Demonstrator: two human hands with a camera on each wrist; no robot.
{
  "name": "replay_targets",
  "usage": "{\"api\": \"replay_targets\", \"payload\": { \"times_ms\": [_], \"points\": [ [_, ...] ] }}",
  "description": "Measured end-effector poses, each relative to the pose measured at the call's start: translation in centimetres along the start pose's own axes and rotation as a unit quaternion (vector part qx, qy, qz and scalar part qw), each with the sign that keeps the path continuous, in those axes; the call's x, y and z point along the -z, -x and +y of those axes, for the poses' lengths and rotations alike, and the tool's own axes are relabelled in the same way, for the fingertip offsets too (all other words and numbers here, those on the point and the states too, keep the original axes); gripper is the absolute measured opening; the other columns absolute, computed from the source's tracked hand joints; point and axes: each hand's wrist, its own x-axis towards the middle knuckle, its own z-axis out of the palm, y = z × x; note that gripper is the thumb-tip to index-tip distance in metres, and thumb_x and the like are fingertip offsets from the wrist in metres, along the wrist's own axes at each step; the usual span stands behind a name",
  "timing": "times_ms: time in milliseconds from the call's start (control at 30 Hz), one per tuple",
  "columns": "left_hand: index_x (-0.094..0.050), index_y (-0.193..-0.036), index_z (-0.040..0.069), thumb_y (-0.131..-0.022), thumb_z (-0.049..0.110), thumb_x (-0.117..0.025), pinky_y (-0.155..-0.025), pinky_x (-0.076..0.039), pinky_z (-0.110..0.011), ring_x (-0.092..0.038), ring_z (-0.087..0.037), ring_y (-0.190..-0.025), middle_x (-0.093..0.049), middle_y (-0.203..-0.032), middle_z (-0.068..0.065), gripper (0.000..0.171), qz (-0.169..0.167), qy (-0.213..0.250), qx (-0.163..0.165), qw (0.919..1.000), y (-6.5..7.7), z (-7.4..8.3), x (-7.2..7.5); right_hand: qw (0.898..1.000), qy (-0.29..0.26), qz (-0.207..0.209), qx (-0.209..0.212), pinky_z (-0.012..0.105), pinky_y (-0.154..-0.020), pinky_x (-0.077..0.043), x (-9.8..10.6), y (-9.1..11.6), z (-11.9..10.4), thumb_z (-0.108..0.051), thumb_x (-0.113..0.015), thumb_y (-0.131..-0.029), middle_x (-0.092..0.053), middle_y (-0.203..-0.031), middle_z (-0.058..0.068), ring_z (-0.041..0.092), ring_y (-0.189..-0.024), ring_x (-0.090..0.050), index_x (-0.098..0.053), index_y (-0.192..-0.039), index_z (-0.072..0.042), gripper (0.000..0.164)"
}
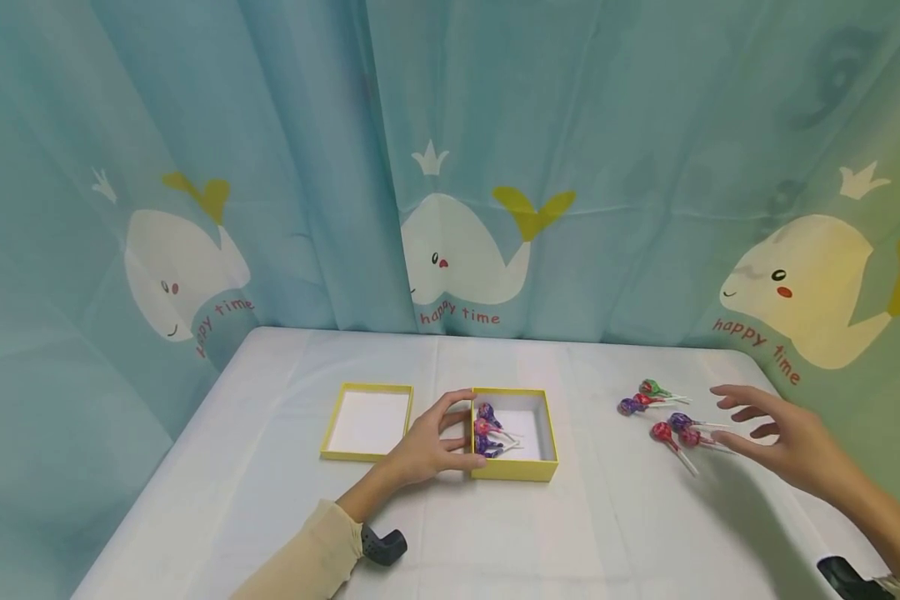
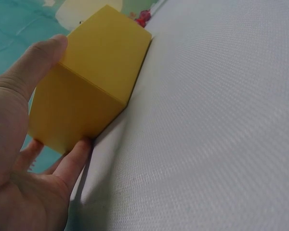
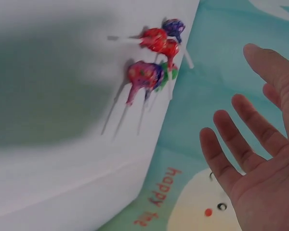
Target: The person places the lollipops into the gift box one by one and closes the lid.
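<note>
My left hand (image 1: 429,443) holds the left side of a yellow box (image 1: 515,471), its thumb at the near corner and its fingers along the side. Several lollipops (image 1: 487,427) in purple and pink wrappers lie at the left inside the box. In the left wrist view the thumb and fingers (image 2: 73,163) touch two of the box's outer faces. My right hand (image 1: 795,442) hovers, fingers apart and holding nothing, just right of several loose lollipops (image 1: 662,432). These have red, purple, pink and green wrappers and white sticks, as the right wrist view also shows.
A yellow-rimmed lid (image 1: 367,421) with a white inside lies left of the box, partly behind my left hand. A white cloth covers the table (image 1: 570,533). Behind its back edge hangs a blue-green curtain (image 1: 330,208) printed with whales.
</note>
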Motion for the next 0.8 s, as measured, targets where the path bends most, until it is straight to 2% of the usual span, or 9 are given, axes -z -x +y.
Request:
{"api": "replay_targets", "payload": {
  "times_ms": [233,467,533,700,800],
  "points": [
    [-0.035,-0.157,0.012,-0.080,0.007,-0.089,-0.107,-0.051,-0.037,-0.033,-0.034,-0.150,-0.027,-0.166,-0.005,0.094,-0.001,-0.003,-0.001,1.0000,0.0,0.2,0.0,1.000,0.016,0.006,-0.023,0.006,-0.069,-0.051,0.1,0.9,0.8,-0.003,-0.094,-0.068,-0.053,-0.118,-0.040,-0.017,-0.092,-0.055,-0.066,-0.128,-0.007,0.066],
    [-0.035,-0.156,0.011,-0.079,0.005,-0.089,-0.107,-0.051,-0.036,-0.034,-0.034,-0.150,-0.027,-0.166,-0.005,0.095,-0.003,0.002,-0.002,1.0000,0.0,0.3,0.0,0.999,0.035,-0.003,-0.005,0.010,-0.065,-0.051,-1.1,1.0,1.9,-0.005,-0.093,-0.068,-0.053,-0.118,-0.038,-0.011,-0.089,-0.058,-0.066,-0.127,-0.010,0.066],
    [-0.035,-0.156,0.011,-0.079,0.004,-0.089,-0.107,-0.051,-0.036,-0.033,-0.034,-0.150,-0.027,-0.166,-0.005,0.094,-0.004,0.003,-0.003,1.0000,0.0,0.3,0.0,0.999,0.045,-0.009,0.001,0.015,-0.062,-0.052,-1.7,1.0,2.3,-0.006,-0.093,-0.068,-0.057,-0.116,-0.032,-0.006,-0.087,-0.060,-0.066,-0.126,-0.011,0.064],
    [-0.035,-0.156,0.011,-0.079,0.003,-0.089,-0.107,-0.051,-0.036,-0.033,-0.034,-0.150,-0.027,-0.166,-0.004,0.094,-0.004,0.003,-0.003,1.0000,0.0,0.2,0.0,0.998,0.058,-0.035,0.009,0.027,-0.057,-0.053,-3.0,0.8,3.1,-0.004,-0.093,-0.068,-0.070,-0.103,-0.002,0.006,-0.079,-0.063,-0.065,-0.123,-0.012,0.062],
    [-0.036,-0.156,0.010,-0.079,0.004,-0.089,-0.107,-0.051,-0.036,-0.034,-0.034,-0.150,-0.027,-0.165,-0.005,0.094,-0.004,0.003,-0.005,1.0000,0.0,0.1,0.0,0.996,0.060,-0.060,0.001,0.029,-0.057,-0.052,-3.6,0.6,3.5,-0.003,-0.092,-0.068,-0.071,-0.095,0.005,0.006,-0.076,-0.062,-0.065,-0.119,-0.011,0.059]
  ]
}}
